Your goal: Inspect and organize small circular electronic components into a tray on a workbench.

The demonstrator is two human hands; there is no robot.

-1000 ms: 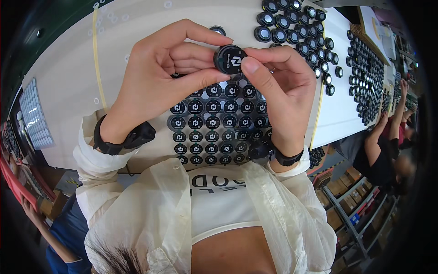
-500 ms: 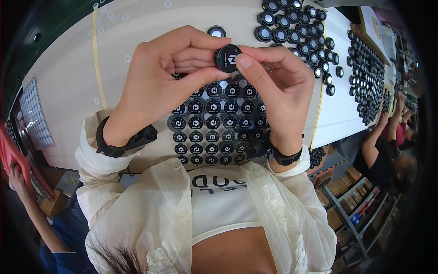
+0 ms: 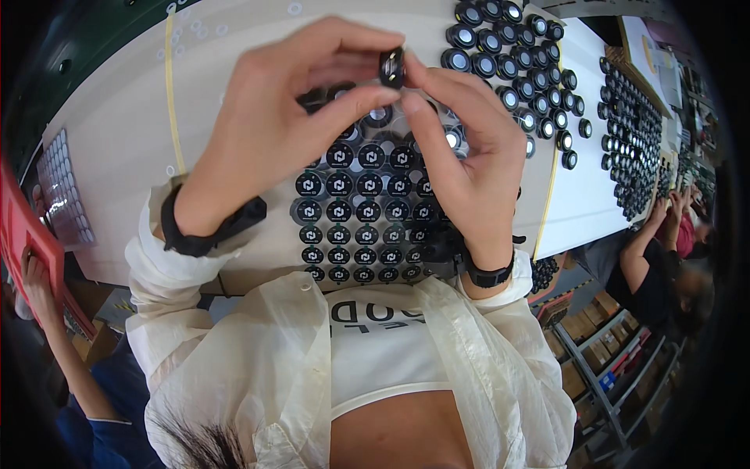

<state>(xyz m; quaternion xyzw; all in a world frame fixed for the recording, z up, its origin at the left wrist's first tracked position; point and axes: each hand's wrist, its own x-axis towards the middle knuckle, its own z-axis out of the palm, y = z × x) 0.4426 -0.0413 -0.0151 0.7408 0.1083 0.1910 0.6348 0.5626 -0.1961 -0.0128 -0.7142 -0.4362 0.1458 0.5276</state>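
Both my hands hold one small round black disc [image 3: 391, 68] up above the table, turned on its edge. My left hand [image 3: 289, 117] pinches it from the left with thumb and forefinger. My right hand [image 3: 465, 160] grips it from the right with its fingertips. Under my hands lies a tray [image 3: 355, 215] with several rows of the same black discs, each with a white mark on top. More discs with shiny faces [image 3: 508, 55] stand in rows further back on the white table [image 3: 117, 133].
A further batch of black discs [image 3: 633, 133] covers the table at the right, where another person [image 3: 664, 266] sits. At the left a person's arm [image 3: 55, 328] reaches by a red board [image 3: 27, 234]; a clear blister sheet [image 3: 62, 187] lies nearby.
The disc has been turned from face-up to edge-on, and both hands have shifted slightly on it.
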